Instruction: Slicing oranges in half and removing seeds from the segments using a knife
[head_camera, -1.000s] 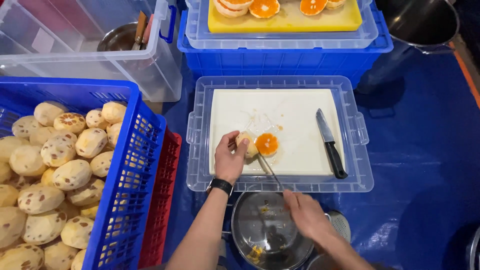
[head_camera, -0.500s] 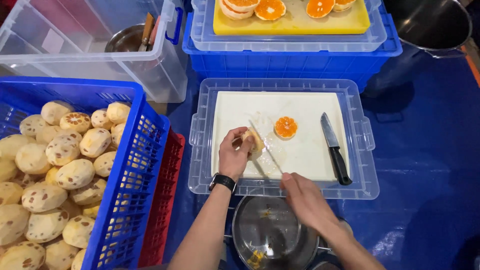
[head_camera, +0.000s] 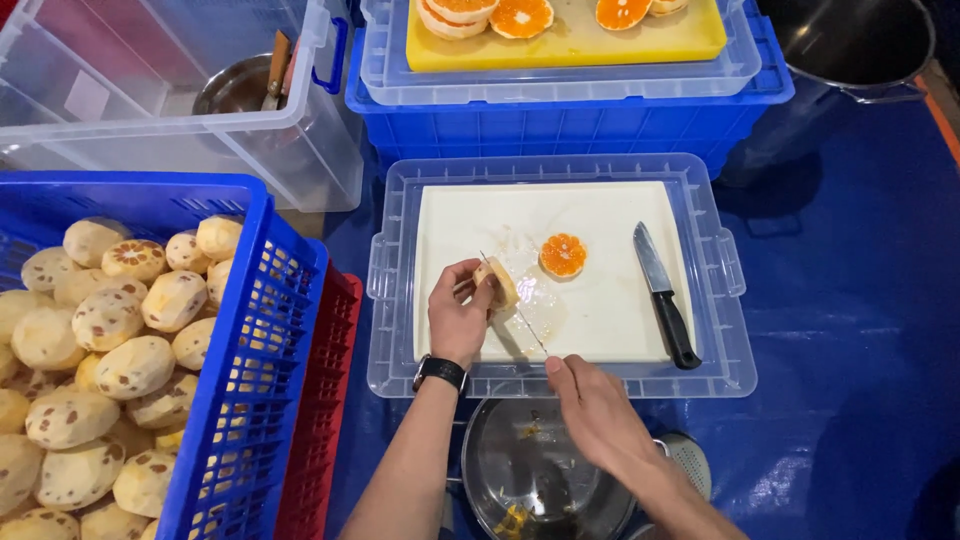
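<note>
Orange fruit half (head_camera: 563, 255) on white board (head_camera: 600, 215); blue crate (head_camera: 250, 330).

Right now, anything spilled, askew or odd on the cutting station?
Little stands out. The white cutting board is wet and smeared around the fruit half held in the left hand. The right hand holds a thin skewer against that half. The knife lies flat beside the orange half. Pulp bits sit in the metal bowl.

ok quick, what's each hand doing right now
Left hand: closed on an orange half over the board.
Right hand: fingers pinched on a thin skewer poking that half.
</note>
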